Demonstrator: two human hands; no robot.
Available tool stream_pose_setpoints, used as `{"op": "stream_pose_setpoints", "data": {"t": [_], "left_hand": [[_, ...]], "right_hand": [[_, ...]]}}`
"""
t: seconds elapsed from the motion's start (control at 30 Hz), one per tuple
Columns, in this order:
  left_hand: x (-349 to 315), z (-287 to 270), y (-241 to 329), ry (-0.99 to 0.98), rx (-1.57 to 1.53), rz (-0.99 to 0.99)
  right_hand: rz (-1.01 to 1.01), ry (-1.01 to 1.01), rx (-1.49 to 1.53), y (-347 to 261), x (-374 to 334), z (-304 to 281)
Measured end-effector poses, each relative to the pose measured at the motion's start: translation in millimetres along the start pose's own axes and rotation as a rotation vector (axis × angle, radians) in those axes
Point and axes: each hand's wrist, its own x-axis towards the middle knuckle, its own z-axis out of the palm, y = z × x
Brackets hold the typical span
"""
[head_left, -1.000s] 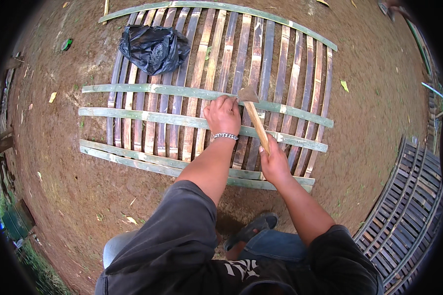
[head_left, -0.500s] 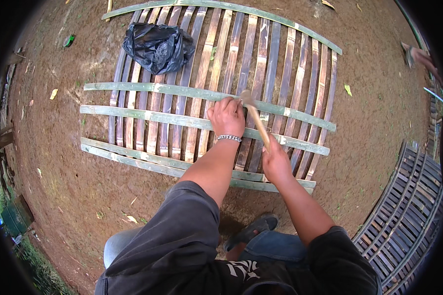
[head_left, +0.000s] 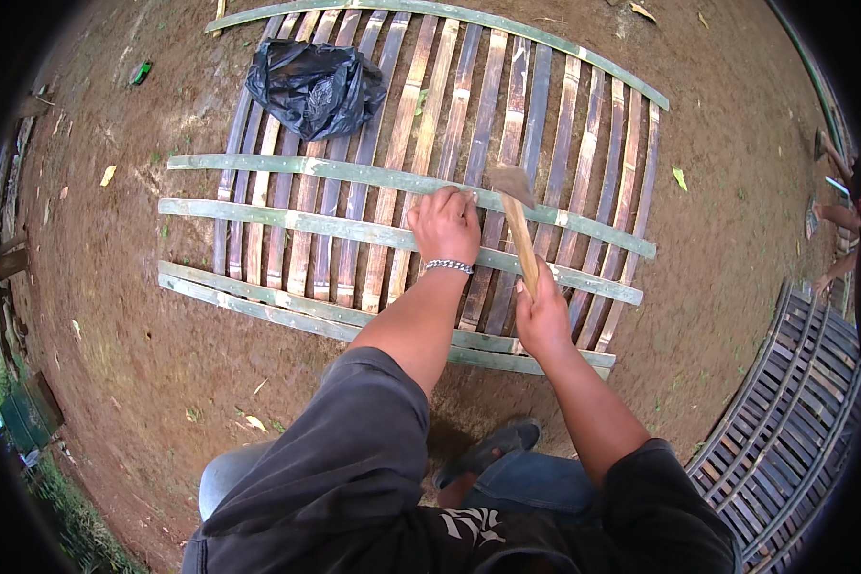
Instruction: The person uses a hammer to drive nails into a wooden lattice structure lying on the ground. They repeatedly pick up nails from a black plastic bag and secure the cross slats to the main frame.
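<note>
My left hand [head_left: 444,226], a chain bracelet on its wrist, rests on a green bamboo strip [head_left: 373,177] that crosses a panel of dark bamboo slats [head_left: 457,91]. Its fingers are closed, thumb and fingertips pressed together on the strip; whatever they pinch is too small to make out. In my right hand [head_left: 543,314] is a hammer [head_left: 521,234], gripped by its wooden handle. The hammer's head is raised just right of my left fingertips, apart from them. Another green strip [head_left: 330,227] passes under my left wrist.
A crumpled black plastic bag [head_left: 318,91] lies on the far left of the panel. Two more green strips [head_left: 268,304] run along its near edge. A second slatted bamboo panel [head_left: 784,421] is at the lower right. A person's arm [head_left: 840,218] shows at the right rim.
The hammer's head has come up off the spot by my left fingertips and moved right. My left hand keeps its place. More of the other person shows at the right rim.
</note>
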Motion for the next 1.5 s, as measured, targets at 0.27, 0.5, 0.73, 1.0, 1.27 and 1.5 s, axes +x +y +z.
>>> {"op": "stream_pose_setpoints", "data": {"t": [0.27,0.5,0.73,1.0,1.27,1.5], "left_hand": [[3.3,-2.9,-2.4,-0.018,-0.048,-0.034],[23.5,-61.0,-36.9,-0.538,0.417,0.287],[32.1,-60.1,-35.7,-0.662,0.434,0.339],[28.7,-63.6,-38.7,-0.648,0.423,0.334],[25.1,-53.9,-37.4,-0.474,0.169,0.207],[10.6,-10.9,11.7,-0.123,0.0,-0.261]], "right_hand": [[-0.011,-0.029,-0.036,-12.4,-2.1,-13.5],[-0.135,0.114,0.112,-13.5,-5.9,-10.6],[-0.03,-0.032,-0.133,-4.5,8.0,8.0],[-0.3,0.165,0.018,-18.5,4.6,-12.4],[0.038,0.109,0.118,-4.7,10.7,-8.6],[0.125,0.147,0.307,1.1,-1.8,7.9]]}}
